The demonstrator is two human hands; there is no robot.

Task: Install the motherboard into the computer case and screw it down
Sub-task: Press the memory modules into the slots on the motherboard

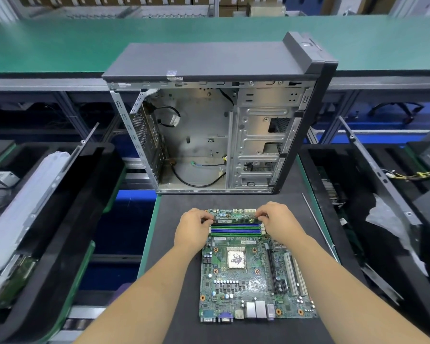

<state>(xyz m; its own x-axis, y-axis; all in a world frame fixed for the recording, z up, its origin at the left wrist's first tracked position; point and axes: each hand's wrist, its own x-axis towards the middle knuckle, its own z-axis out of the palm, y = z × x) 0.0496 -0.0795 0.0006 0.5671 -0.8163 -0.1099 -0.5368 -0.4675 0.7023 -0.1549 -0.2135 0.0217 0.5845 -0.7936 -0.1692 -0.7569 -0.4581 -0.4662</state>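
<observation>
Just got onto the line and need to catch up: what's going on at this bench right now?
A person is working on a motherboard that lies flat on the dark mat, not yet in the computer case. The left hand and right hand each pinch an end of a memory module at the blue and green memory slots near the board's far edge. The case stands open behind it, its bay holding only loose cables.

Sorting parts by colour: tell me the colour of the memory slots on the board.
Blue and green memory slots, clearest in the head view.
</observation>
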